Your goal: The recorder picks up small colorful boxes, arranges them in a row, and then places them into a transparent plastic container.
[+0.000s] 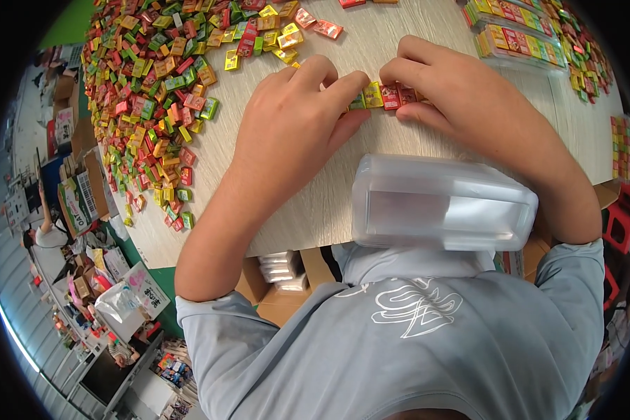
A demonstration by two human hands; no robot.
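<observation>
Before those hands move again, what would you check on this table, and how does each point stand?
1. Row of small packets pinched between left hand and right hand: ok.
2. Row lying flat on the wooden table: ok.
3. Number of packets in the row: cannot tell, fingers cover some.
4. Clear plastic box close by, at the table edge: ok.
5. Loose packet pile within reach at left: ok.

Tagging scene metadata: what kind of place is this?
Likely a packing workshop or small warehouse: a heap of small coloured packets on a wooden worktable, filled clear trays, and cardboard boxes on the floor.
</observation>
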